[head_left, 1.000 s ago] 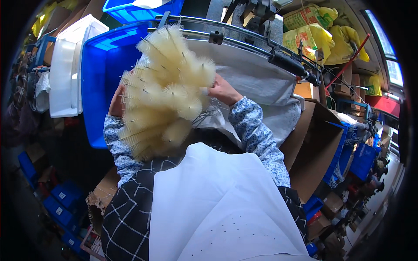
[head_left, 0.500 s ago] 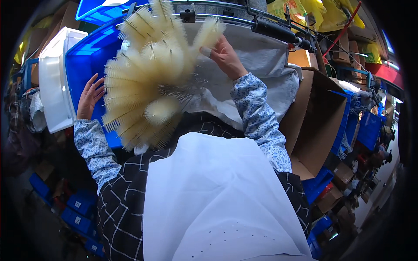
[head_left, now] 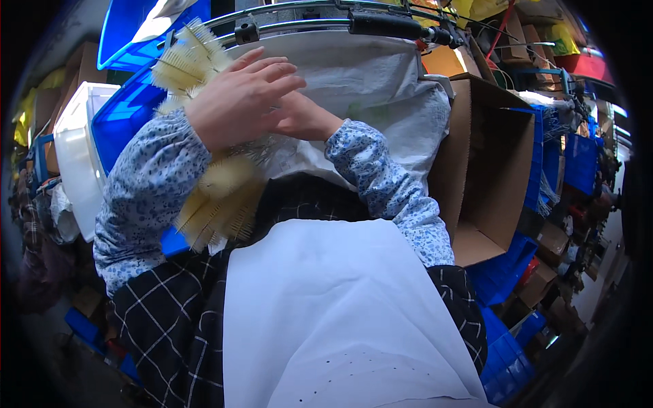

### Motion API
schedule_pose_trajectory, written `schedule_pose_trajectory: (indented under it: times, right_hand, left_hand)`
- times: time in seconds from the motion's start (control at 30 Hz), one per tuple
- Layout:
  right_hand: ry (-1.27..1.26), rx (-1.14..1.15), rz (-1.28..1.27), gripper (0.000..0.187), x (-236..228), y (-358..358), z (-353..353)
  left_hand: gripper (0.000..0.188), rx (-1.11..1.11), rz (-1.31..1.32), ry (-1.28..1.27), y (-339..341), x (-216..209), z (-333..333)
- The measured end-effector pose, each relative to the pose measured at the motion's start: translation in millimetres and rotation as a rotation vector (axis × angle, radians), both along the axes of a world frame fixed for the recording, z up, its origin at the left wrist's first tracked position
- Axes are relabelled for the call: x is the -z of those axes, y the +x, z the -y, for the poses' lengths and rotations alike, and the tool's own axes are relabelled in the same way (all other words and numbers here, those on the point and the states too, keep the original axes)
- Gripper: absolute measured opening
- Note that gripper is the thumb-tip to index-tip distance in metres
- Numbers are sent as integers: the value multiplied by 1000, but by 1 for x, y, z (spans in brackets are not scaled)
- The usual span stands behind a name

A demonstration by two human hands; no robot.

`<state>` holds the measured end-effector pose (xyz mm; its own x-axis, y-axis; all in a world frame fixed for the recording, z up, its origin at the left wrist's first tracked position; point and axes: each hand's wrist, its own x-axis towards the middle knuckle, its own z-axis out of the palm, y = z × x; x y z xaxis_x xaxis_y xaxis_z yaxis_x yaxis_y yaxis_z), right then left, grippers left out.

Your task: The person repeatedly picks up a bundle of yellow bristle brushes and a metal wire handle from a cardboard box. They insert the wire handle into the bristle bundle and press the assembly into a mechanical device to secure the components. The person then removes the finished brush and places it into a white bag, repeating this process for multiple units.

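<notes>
A bunch of cream round-bristled wire brushes [head_left: 221, 200] lies over the white cloth at my left, partly covered by my arm and hands. More brush heads [head_left: 187, 61] stick out above my left wrist, and thin wire stems [head_left: 258, 151] show below the hands. My left hand [head_left: 238, 102] reaches across the bunch, back upward, with its fingers stretched out and slightly apart. Close under those fingers is my right hand [head_left: 299, 117], coming from the right; its own fingertips are hidden, so whether it holds a brush does not show.
White cloth [head_left: 367, 81] covers the work surface below a metal rail [head_left: 299, 28] with a black cylinder [head_left: 384, 25]. An open cardboard box [head_left: 503, 163] stands at right. Blue bins [head_left: 126, 119] and a white bin [head_left: 76, 146] are at left.
My left hand has swung up and right across the brushes. My right hand has come down and left to meet it; the single brush it held up is out of sight.
</notes>
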<state>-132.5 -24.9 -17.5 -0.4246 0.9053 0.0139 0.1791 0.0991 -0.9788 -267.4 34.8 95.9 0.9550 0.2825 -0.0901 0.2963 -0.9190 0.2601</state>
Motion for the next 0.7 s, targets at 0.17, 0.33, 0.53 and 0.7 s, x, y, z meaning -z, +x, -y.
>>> schedule_pose_trajectory:
  times: [0.17, 0.33, 0.53, 0.7]
  right_hand:
    - [221, 84, 336, 58, -15, 29, 67]
    - [30, -144, 626, 30, -4, 6, 120]
    - [115, -102, 329, 19, 16, 21, 123]
    - [-88, -157, 117, 25, 36, 22, 131]
  left_hand:
    - [65, -117, -607, 141, 17, 13, -17]
    - [63, -183, -469, 126, 8, 23, -26]
    - [62, -307, -502, 174, 7, 18, -25]
    - [60, -326, -449, 128, -2, 25, -36]
